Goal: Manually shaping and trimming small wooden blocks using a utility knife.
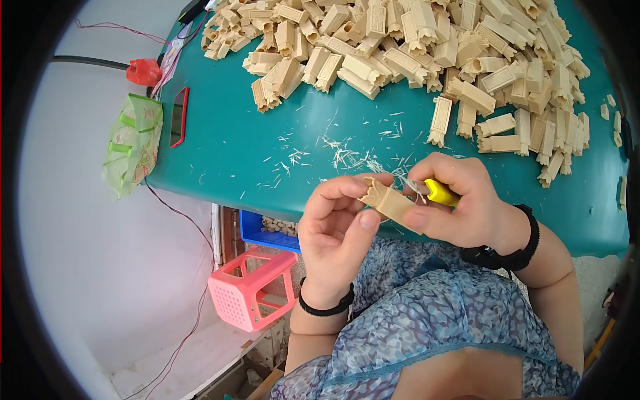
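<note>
Head view, near to far. Nearest the lower edge lies the lap in a blue patterned garment [427, 320], both forearms rising from it, each wrist with a black band. At the frame's centre the left hand [337, 230] is closed about a beige carved block [390, 202], thumb and fingertips pinching its near end; the block lies tilted, its notched end toward ten o'clock. The right hand [467, 200] is closed on a yellow-handled tool [441, 193] whose tip meets the block's upper face; the blade itself is too small to make out. The block is held in the air just in front of the table's near edge.

Judged from this, trimming goes best with the block braced firmly between thumb and fingers, the tool drawn in short strokes and the left fingertips kept off the cutting line — they sit very near it.

At eight o'clock, on the floor, stands a pink perforated stool [253, 293]; a blue crate [267, 233] sits under the table edge. The teal table [233, 153] carries pale shavings [347, 157] at twelve o'clock of the hands. Farther, from eleven to two o'clock, spreads a large pile of like blocks [427, 47]. At ten o'clock lie a red-edged phone [179, 117] and a green bag [133, 143] — neither obstructs the hands.
</note>
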The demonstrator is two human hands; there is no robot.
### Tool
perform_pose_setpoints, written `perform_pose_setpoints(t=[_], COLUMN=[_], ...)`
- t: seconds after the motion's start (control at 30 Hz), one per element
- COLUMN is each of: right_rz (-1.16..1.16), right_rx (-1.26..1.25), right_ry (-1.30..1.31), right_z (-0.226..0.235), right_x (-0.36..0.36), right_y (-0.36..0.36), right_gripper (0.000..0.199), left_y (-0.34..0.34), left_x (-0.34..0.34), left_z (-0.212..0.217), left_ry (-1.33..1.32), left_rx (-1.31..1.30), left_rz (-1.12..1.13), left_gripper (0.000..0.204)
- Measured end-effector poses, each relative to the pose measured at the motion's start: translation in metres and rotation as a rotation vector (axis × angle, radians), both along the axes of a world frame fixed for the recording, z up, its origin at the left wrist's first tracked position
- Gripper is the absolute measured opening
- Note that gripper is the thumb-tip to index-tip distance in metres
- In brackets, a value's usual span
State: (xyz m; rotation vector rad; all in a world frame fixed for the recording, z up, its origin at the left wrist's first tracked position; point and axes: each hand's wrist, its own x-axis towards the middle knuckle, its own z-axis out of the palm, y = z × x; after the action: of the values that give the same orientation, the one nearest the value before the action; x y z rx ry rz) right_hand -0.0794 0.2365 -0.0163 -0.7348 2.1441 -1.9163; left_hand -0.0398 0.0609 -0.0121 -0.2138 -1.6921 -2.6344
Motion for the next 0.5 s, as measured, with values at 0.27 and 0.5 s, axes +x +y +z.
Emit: perform_pose_setpoints(t=[0.27,0.5], right_rz=[-0.103,-0.208], right_rx=[0.043,-0.03], right_ry=[0.361,0.433], right_z=[-0.005,0.001], right_x=[-0.005,-0.002], right_y=[-0.002,-0.002], right_gripper=[0.028,0.022], left_y=[-0.007,-0.002], left_x=[0.003,0.002], left_z=[0.007,0.001], left_ry=[-0.001,0.172], left_rx=[-0.181,-0.235], left_rz=[0.074,0.198], left_gripper=[0.026,0.022])
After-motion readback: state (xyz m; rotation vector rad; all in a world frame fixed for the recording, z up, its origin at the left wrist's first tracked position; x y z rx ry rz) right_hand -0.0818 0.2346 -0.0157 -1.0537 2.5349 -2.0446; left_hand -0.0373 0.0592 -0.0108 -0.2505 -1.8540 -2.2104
